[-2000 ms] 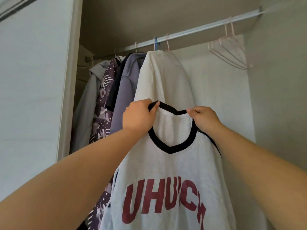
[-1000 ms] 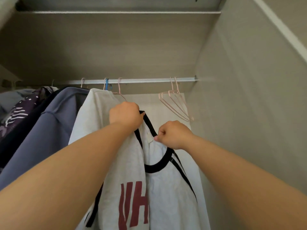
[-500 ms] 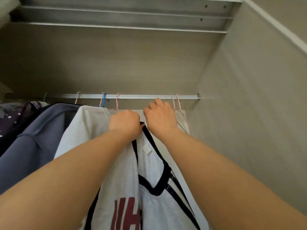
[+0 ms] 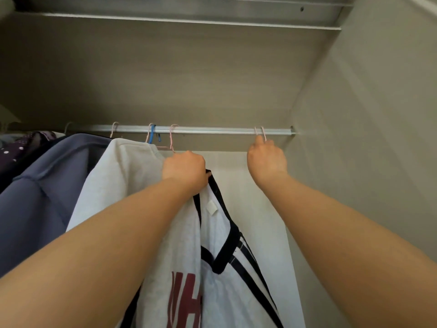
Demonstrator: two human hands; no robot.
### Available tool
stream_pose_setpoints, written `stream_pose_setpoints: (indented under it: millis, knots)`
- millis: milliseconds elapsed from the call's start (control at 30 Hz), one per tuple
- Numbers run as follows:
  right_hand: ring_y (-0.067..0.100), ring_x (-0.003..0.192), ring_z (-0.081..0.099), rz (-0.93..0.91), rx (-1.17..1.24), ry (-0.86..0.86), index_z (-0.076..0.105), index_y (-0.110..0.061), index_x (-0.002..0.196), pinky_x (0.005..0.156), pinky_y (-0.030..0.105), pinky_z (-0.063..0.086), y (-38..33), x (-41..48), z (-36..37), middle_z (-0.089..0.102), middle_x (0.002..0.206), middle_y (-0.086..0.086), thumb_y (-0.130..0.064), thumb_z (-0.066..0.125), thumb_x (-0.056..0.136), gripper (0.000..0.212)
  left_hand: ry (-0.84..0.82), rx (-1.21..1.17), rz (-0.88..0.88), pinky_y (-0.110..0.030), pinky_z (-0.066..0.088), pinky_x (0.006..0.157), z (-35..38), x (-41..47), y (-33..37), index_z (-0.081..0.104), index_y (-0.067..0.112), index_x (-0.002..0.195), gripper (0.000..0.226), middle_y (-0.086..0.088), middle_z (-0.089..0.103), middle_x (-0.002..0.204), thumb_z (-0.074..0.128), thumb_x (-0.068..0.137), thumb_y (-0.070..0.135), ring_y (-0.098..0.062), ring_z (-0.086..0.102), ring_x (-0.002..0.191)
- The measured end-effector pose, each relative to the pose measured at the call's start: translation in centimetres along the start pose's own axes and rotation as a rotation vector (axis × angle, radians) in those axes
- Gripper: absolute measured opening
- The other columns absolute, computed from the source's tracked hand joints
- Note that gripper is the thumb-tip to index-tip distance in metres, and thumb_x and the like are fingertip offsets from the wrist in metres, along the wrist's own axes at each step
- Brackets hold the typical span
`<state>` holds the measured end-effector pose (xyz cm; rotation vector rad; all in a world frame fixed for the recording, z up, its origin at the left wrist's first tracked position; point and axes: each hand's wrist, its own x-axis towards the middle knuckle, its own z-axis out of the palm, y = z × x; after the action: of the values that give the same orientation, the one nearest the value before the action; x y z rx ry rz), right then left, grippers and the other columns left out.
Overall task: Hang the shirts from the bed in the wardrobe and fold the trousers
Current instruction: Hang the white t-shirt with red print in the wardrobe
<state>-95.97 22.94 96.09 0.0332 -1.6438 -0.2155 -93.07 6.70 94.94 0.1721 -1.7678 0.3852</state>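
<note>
Left hand [image 4: 183, 170] grips shirt [image 4: 218, 235], right hand [image 4: 267, 162] pinches hangers [image 4: 260, 133] in wardrobe [image 4: 354, 114]

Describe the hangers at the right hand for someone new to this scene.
Follow the wardrobe rail to its right end. Pink hangers hook there, pinched by the right hand; unlike those leftward, they carry no clothes.

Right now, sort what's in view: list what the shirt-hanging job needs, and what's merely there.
Job: white black-trimmed shirt in left hand; pink wire hangers gripped by right hand; metal wardrobe rail.
Merely there: hung blue-grey sweatshirt, cream top, purple patterned garment.
</note>
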Motion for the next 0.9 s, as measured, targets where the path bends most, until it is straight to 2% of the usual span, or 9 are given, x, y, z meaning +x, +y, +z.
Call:
stream_pose_setpoints:
  millis: [100,200,267,367,433,567,667,767,900]
  knots:
    - [0.031,0.100,0.061,0.108,0.036,-0.062,0.058,-0.003,0.120,0.061,0.033,0.035,0.5,0.3,1.1,0.049,0.124,0.014,0.003,0.037,0.090,0.037,-0.022,-0.010,-0.004,-0.030,0.036,0.062,1.0,-0.1,0.4,0.063,0.015,0.096,0.037,-0.003,0.048,0.077,0.041,0.097,0.045,-0.026,0.050,0.074]
    - [0.029,0.096,0.062,0.161,0.025,-0.080,0.062,-0.008,0.113,0.052,0.029,0.024,1.2,0.7,2.1,0.060,0.108,0.009,0.003,0.039,0.087,0.036,-0.034,-0.007,-0.008,-0.030,0.035,0.060,1.8,0.0,0.8,0.063,0.016,0.096,0.037,-0.001,0.042,0.073,0.041,0.097,0.045,-0.025,0.046,0.071]
    - [0.027,0.090,0.063,0.163,0.020,-0.091,0.064,-0.010,0.104,0.052,0.027,0.028,1.6,0.8,2.4,0.063,0.093,0.006,0.004,0.042,0.085,0.032,-0.039,-0.004,-0.013,-0.029,0.034,0.059,2.3,0.0,0.8,0.063,0.015,0.096,0.037,-0.002,0.044,0.076,0.041,0.097,0.045,-0.024,0.046,0.071]
    - [0.026,0.091,0.063,0.135,-0.002,-0.061,0.065,-0.011,0.099,0.060,0.027,0.035,2.1,0.7,2.7,0.066,0.095,0.006,0.002,0.044,0.085,0.028,-0.051,-0.003,-0.025,-0.029,0.035,0.060,2.8,0.0,0.6,0.063,0.015,0.097,0.037,-0.003,0.046,0.079,0.042,0.097,0.045,-0.025,0.046,0.071]
    - [0.026,0.088,0.064,0.125,-0.009,-0.031,0.064,-0.013,0.097,0.059,0.027,0.036,2.6,0.6,2.8,0.066,0.092,0.005,0.000,0.046,0.084,0.026,-0.062,-0.007,-0.030,-0.029,0.036,0.061,3.2,0.1,0.6,0.063,0.015,0.097,0.037,-0.003,0.047,0.080,0.042,0.097,0.046,-0.025,0.047,0.072]
    - [0.027,0.071,0.055,0.130,0.017,0.021,0.059,-0.014,0.086,0.057,0.028,0.040,3.3,0.6,2.9,0.049,0.068,0.004,0.000,0.047,0.083,0.019,-0.042,-0.014,-0.026,-0.030,0.038,0.061,4.2,0.3,0.5,0.064,0.015,0.095,0.039,-0.004,0.051,0.080,0.042,0.097,0.047,-0.026,0.051,0.074]
    - [0.024,0.067,0.046,0.149,0.027,0.089,0.050,-0.016,0.079,0.057,0.028,0.037,4.2,0.9,3.2,0.044,0.070,0.004,-0.001,0.046,0.085,0.017,-0.029,-0.001,-0.006,-0.029,0.039,0.063,5.0,0.4,0.5,0.065,0.015,0.097,0.040,-0.006,0.060,0.089,0.041,0.097,0.047,-0.027,0.060,0.083]
    - [0.024,0.066,0.046,0.146,0.058,0.170,0.057,-0.014,0.085,0.054,0.028,0.031,4.6,0.4,4.1,0.049,0.073,0.005,-0.005,0.046,0.087,0.014,-0.037,0.007,-0.014,-0.028,0.038,0.063,5.5,0.4,0.7,0.066,0.016,0.099,0.040,-0.004,0.058,0.087,0.041,0.097,0.048,-0.027,0.060,0.086]
    - [0.025,0.095,0.052,0.060,0.105,0.264,0.061,-0.010,0.101,0.056,0.030,0.028,5.0,-2.0,6.3,0.065,0.087,0.006,-0.013,0.049,0.091,0.016,-0.049,-0.029,-0.026,-0.030,0.038,0.064,6.4,-0.2,1.2,0.065,0.016,0.102,0.039,-0.008,0.061,0.102,0.042,0.097,0.046,-0.029,0.060,0.093]
